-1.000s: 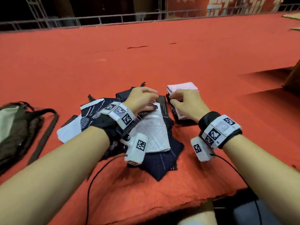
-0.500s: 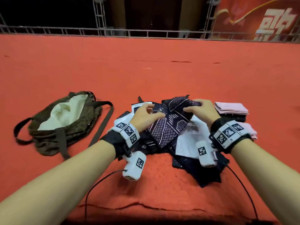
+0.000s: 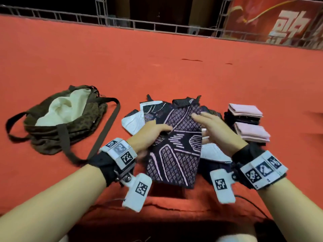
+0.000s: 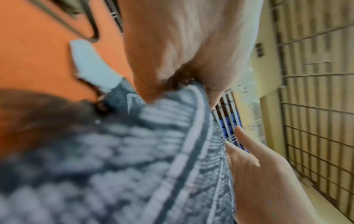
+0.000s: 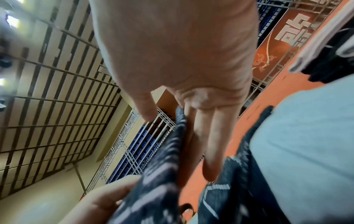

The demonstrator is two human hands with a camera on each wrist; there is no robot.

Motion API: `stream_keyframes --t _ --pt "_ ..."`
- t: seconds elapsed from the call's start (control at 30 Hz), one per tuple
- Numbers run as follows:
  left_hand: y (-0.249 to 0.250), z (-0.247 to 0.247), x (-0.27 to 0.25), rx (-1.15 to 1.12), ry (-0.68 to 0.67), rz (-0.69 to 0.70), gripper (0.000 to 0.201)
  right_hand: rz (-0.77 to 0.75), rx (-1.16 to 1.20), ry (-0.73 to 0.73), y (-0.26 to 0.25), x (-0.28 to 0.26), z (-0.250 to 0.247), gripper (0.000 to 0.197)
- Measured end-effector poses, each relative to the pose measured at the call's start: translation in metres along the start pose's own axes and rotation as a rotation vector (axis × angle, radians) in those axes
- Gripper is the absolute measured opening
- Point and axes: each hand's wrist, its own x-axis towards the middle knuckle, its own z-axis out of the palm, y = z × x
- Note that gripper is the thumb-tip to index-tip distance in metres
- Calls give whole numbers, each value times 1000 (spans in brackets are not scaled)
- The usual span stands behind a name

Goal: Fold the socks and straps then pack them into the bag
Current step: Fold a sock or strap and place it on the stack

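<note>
A dark sock with a pale pink pattern (image 3: 174,154) hangs upright over the pile of socks, lifted off it. My left hand (image 3: 155,132) pinches its left edge, thumb in front; the left wrist view shows that pinch on the sock (image 4: 134,151) close up. My right hand (image 3: 208,122) lies with straight fingers (image 5: 210,136) flat along the sock's (image 5: 162,166) right side, thumb apart. White socks (image 3: 132,122) lie beneath. The open brown bag (image 3: 82,117) with its cream lining lies to the left.
Folded pink and black items (image 3: 244,112) are stacked at the right of the pile, a second pink fold (image 3: 251,134) in front. The bag's strap (image 3: 106,130) trails toward the pile. Orange cloth (image 3: 157,70) covers the surface; a metal railing (image 3: 157,27) runs behind.
The patterned sock has been raised from the pile and now hangs between my hands. My right hand has let go of its top and straightened its fingers against the sock.
</note>
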Motion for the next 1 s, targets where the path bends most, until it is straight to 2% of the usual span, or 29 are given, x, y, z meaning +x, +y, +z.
stream_keyframes --t 0.07,0.2,0.27,0.4,0.53,0.63,0.7,0.73,0.83,0.9,0.97,1.0 --pt "-25 -13 -3 -54 10 -117 24 60 12 -87 25 -13 17 26" --pt "-47 -33 -8 -146 19 -234 26 59 99 -151 48 -20 39 20" --pt "-49 -40 -3 -107 72 -219 29 51 160 -136 49 -14 43 22" --pt "-47 -46 4 -113 155 -97 29 11 258 -39 50 -1 50 34" --pt "-41 -50 -2 -254 98 -43 28 -55 295 63 56 3 50 39" --pt "-37 -56 -8 -294 -49 -45 52 -102 299 107 55 4 48 38" --pt "-37 -57 -6 -248 -79 -81 68 -118 298 102 57 6 49 39" --pt "-38 -55 -4 -190 -52 -81 66 -123 289 105 57 6 50 40" --pt "-41 -50 1 12 24 -14 30 -105 282 110 59 11 51 41" --pt "-44 -51 2 28 76 26 29 -52 318 60 61 13 51 36" --pt "-42 -51 1 34 117 92 31 10 300 -17 65 12 53 48" --pt "-42 -51 1 38 134 119 33 11 277 -44 68 12 55 47"
